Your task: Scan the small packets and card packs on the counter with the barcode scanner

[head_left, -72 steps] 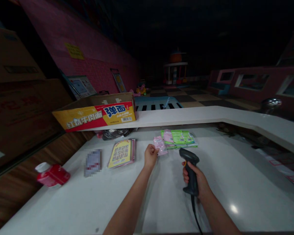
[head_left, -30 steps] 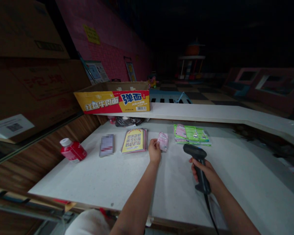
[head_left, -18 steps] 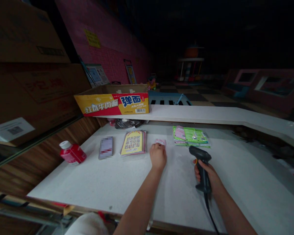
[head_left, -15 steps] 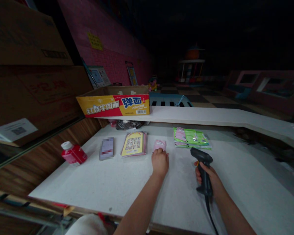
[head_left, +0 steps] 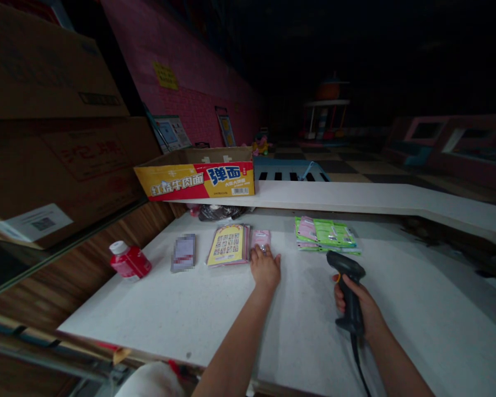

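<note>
My left hand (head_left: 265, 268) lies flat on the white counter (head_left: 206, 309), fingers spread, its fingertips on the near end of a small pink packet (head_left: 260, 238). That packet lies against the right side of a stack of cards with a yellow top sheet (head_left: 229, 245). In my right hand (head_left: 366, 309) is a black barcode scanner (head_left: 349, 295), held upright by its handle with the head pointing forward and left. Its cord runs down toward the counter's front edge. Beyond the scanner lies a pile of green packets (head_left: 328, 234) with a pink one on top.
A phone-like blurred rectangle (head_left: 184, 252) and a red bottle with a white cap (head_left: 130, 261) stand to the left. On the raised ledge (head_left: 334, 193) sits an open yellow and red carton (head_left: 198, 179). Brown boxes (head_left: 66, 160) are stacked at far left.
My left hand has slid the pink packet left, up against the stack of cards, and its fingers have spread. The right hand still holds the scanner. The view has shifted slightly.
</note>
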The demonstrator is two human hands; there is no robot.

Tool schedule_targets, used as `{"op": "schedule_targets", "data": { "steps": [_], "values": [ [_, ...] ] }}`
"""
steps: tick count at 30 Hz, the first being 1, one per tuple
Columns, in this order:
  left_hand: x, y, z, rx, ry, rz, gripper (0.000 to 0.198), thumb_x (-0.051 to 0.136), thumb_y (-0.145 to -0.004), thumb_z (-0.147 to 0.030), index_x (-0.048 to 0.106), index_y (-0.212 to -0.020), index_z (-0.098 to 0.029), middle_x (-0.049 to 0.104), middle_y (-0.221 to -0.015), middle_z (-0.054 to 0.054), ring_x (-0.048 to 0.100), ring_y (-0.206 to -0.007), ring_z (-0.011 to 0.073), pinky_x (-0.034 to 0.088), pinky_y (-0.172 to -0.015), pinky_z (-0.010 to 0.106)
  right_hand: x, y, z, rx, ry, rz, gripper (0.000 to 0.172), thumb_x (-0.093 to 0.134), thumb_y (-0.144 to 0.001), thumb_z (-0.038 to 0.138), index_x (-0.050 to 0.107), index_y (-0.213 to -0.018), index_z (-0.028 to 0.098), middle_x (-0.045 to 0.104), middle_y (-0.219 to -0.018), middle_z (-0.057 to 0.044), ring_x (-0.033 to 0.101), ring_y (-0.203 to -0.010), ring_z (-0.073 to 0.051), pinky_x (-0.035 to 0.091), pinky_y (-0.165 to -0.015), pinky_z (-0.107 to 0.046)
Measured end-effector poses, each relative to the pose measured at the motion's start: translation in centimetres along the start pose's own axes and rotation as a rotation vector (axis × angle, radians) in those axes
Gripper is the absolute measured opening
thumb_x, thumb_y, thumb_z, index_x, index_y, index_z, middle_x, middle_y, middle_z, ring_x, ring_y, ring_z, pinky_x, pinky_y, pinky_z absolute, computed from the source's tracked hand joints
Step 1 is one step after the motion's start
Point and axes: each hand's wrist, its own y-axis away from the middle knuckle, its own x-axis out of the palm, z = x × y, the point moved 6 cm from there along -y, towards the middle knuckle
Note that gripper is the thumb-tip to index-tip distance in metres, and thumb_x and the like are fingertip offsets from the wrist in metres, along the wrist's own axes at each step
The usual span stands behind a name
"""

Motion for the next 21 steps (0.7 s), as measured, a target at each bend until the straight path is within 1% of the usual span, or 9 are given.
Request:
{"op": "schedule_targets", "data": {
  "steps": [3, 6, 9, 12, 15, 18, 21],
  "values": [
    [0.1, 0.3, 0.1, -0.002, 0.056, -0.016, 0.054, 0.051, -0.090, -0.040, 0.052, -0.136, -0.012, 0.042, -0.145, 0.026, 0.038, -0.135, 0.0400, 0.034, -0.106, 0.054, 0.0, -0.1, -0.1, 0.007, -0.007, 0.009, 0.041, 0.081, -0.065, 0.049, 0.062, -0.086, 0.018, 0.054, -0.053, 0.004, 0.047, -0.040, -0.011, 0.037, -0.037, -0.022],
    [-0.2, 0.4, 0.0, 0.001, 0.057, -0.016, 0.053, 0.052, -0.090, -0.037, 0.052, -0.135, -0.010, 0.042, -0.144, 0.027, 0.035, -0.136, 0.0400, 0.034, -0.106, 0.053, 0.0, -0.3, -0.1, -0.007, -0.017, -0.009, 0.041, 0.081, -0.065, 0.050, 0.062, -0.086, 0.019, 0.053, -0.052, 0.004, 0.047, -0.039, -0.010, 0.036, -0.036, -0.021],
    [-1.0, 0.3, -1.2, 0.078, 0.070, -0.043, 0.046, 0.054, -0.088, -0.030, 0.055, -0.130, -0.011, 0.045, -0.140, 0.025, 0.035, -0.135, 0.0380, 0.034, -0.107, 0.052, -0.2, -0.6, -0.2, -0.020, -0.017, -0.034, 0.042, 0.080, -0.065, 0.050, 0.061, -0.085, 0.019, 0.052, -0.050, 0.005, 0.046, -0.038, -0.009, 0.036, -0.036, -0.020],
    [-1.7, 0.2, -3.7, 0.233, 0.143, -0.065, 0.038, 0.054, -0.087, -0.024, 0.059, -0.123, -0.014, 0.051, -0.131, 0.019, 0.042, -0.127, 0.0323, 0.035, -0.106, 0.048, -0.3, -0.7, 0.0, -0.038, -0.023, -0.053, 0.044, 0.081, -0.064, 0.052, 0.061, -0.085, 0.018, 0.053, -0.050, 0.005, 0.047, -0.038, -0.010, 0.036, -0.035, -0.020],
    [-2.0, -0.2, -7.2, 0.396, 0.246, -0.056, 0.034, 0.054, -0.086, -0.019, 0.060, -0.119, -0.017, 0.055, -0.123, 0.014, 0.046, -0.120, 0.0278, 0.037, -0.105, 0.045, -0.6, -0.6, 0.6, -0.070, -0.046, -0.099, 0.045, 0.082, -0.062, 0.051, 0.060, -0.084, 0.018, 0.055, -0.051, 0.004, 0.048, -0.039, -0.010, 0.038, -0.036, -0.021],
    [-1.6, -1.3, -10.9, 0.524, 0.305, -0.014, 0.031, 0.055, -0.084, -0.016, 0.061, -0.114, -0.018, 0.057, -0.121, 0.012, 0.047, -0.119, 0.0259, 0.038, -0.105, 0.043, -0.8, -0.2, 1.3, -0.112, -0.097, -0.168, 0.043, 0.081, -0.064, 0.050, 0.060, -0.084, 0.019, 0.055, -0.052, 0.004, 0.048, -0.040, -0.010, 0.039, -0.037, -0.020],
    [-0.5, -2.9, -14.1, 0.609, 0.269, 0.048, 0.032, 0.060, -0.082, -0.017, 0.061, -0.114, -0.017, 0.057, -0.125, 0.013, 0.046, -0.125, 0.0270, 0.035, -0.108, 0.043, -0.7, 0.2, 1.8, -0.143, -0.155, -0.223, 0.041, 0.080, -0.064, 0.049, 0.061, -0.082, 0.019, 0.054, -0.052, 0.004, 0.048, -0.041, -0.010, 0.039, -0.037, -0.020]
  ]
}}
